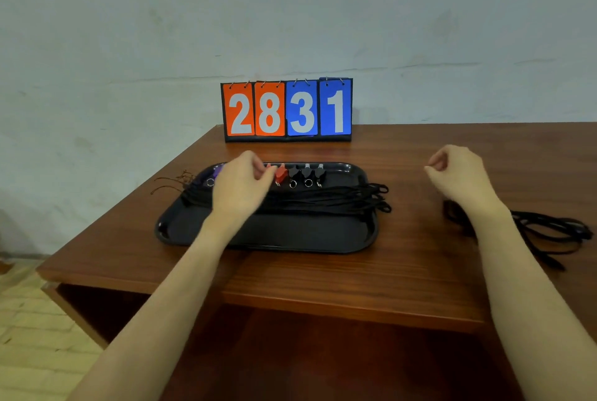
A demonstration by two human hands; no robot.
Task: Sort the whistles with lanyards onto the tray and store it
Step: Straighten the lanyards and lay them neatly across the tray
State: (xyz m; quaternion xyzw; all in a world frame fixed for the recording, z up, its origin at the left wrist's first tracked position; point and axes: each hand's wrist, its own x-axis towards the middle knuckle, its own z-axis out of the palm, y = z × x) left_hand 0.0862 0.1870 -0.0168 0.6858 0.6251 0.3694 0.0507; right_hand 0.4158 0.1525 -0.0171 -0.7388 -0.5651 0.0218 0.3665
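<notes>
A black tray (268,235) lies on the wooden table. Along its far side sits a row of whistles: a purple one (215,171), a red one (280,173) and several black ones (307,172). Their black lanyards (339,198) stretch across the tray and hang over its right rim. My left hand (240,185) hovers over the row, its fingertips pinched at a red whistle that it partly hides. My right hand (458,174) floats right of the tray, fingers curled loosely, holding nothing. Beneath its wrist a black whistle with a lanyard (549,232) lies on the table.
A flip scoreboard (287,109) reading 28 and 31 stands at the table's back edge against the wall. A thin brown cord (174,182) lies left of the tray. The table's left edge (97,216) drops to a tiled floor.
</notes>
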